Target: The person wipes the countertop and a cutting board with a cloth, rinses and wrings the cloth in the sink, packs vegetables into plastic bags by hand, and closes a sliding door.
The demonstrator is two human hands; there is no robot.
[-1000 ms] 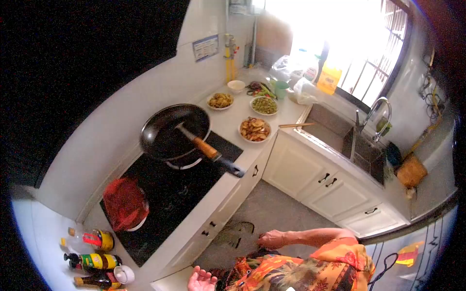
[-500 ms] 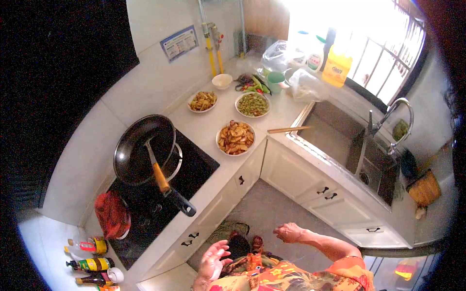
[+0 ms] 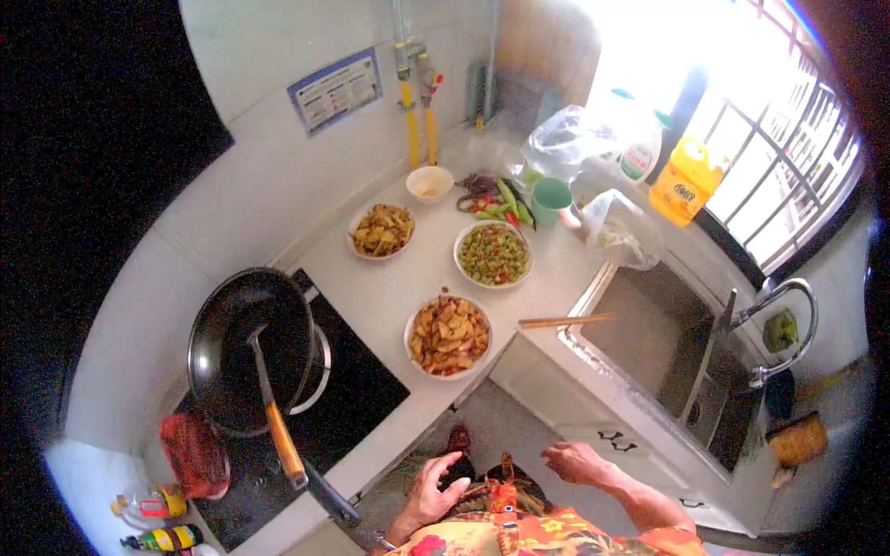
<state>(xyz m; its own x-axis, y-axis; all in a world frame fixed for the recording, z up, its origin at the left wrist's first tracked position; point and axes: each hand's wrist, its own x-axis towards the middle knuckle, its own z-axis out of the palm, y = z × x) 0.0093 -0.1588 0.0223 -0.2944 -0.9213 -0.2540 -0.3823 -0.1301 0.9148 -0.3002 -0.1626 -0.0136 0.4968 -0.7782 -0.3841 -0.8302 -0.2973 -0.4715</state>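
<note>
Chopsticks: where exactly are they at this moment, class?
In the head view, the chopsticks lie right of centre, just right of the dish of browned slices, their far ends reaching over the left edge of the sink.

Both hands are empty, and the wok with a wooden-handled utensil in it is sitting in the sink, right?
Not the sink: the head view shows the wok, with the utensil in it, on the stove. The left hand and right hand are indeed empty.
</note>
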